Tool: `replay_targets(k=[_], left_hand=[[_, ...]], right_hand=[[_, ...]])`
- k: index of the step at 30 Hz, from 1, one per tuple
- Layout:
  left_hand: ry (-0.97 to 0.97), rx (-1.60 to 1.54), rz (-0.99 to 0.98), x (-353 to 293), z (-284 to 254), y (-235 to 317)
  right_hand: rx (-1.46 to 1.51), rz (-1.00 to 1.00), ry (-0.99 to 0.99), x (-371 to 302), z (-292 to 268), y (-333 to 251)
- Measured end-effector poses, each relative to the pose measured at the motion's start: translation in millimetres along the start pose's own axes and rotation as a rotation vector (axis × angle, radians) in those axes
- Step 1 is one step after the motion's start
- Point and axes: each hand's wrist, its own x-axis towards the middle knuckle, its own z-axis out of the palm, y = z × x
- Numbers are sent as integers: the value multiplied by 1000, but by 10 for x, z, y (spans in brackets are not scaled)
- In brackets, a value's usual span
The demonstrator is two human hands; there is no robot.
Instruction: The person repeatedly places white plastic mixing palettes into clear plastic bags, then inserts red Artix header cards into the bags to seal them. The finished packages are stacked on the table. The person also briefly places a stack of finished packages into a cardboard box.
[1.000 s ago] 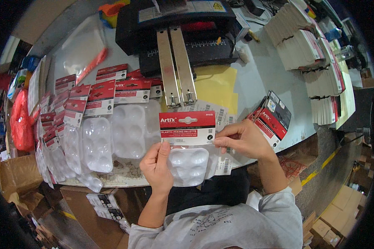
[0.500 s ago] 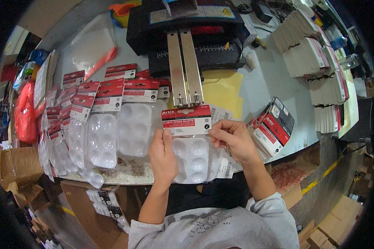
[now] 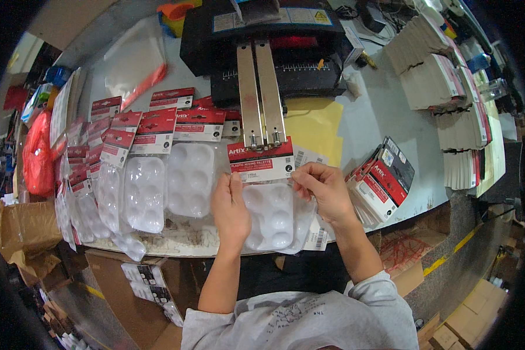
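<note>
Between my two hands is a red and white header card (image 3: 262, 160) at the top of a clear bag with a white plastic paint palette (image 3: 269, 216). My left hand (image 3: 230, 204) pinches the card's lower left corner, thumb on top. Fingers of my right hand (image 3: 322, 189) close on its lower right corner. The card's upper edge lies under the ends of two metal arms (image 3: 255, 99) of a black stapling machine (image 3: 274, 52). Another palette in clear wrap shows partly beneath, beside sheets of barcode labels (image 3: 317, 236).
Several bagged palettes with header cards (image 3: 153, 129) overlap on the left of the table. A stack of header cards (image 3: 382, 181) lies at right, with taller card stacks (image 3: 449, 87) behind. Clear bags (image 3: 135, 58) lie back left; yellow paper (image 3: 315, 125) lies under the metal arms.
Both hands have pushed the card and bagged palette slightly away from me. The card's top edge has gone from just below the metal arm ends to under them.
</note>
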Motion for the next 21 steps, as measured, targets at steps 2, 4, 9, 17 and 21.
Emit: replay_targets(k=[2, 4, 9, 17, 21], left_hand=[[-10, 47, 10, -11, -16, 1], [-16, 38, -1, -17, -45, 10], [-20, -82, -28, -21, -55, 37], [4, 18, 3, 26, -31, 152], [37, 34, 32, 205, 35, 154]], right_hand=[[-6, 11, 14, -22, 6, 3], [27, -29, 3, -40, 11, -2], [34, -25, 10, -16, 3, 16], [4, -42, 73, 54, 66, -4], [19, -116, 84, 191, 128, -65]])
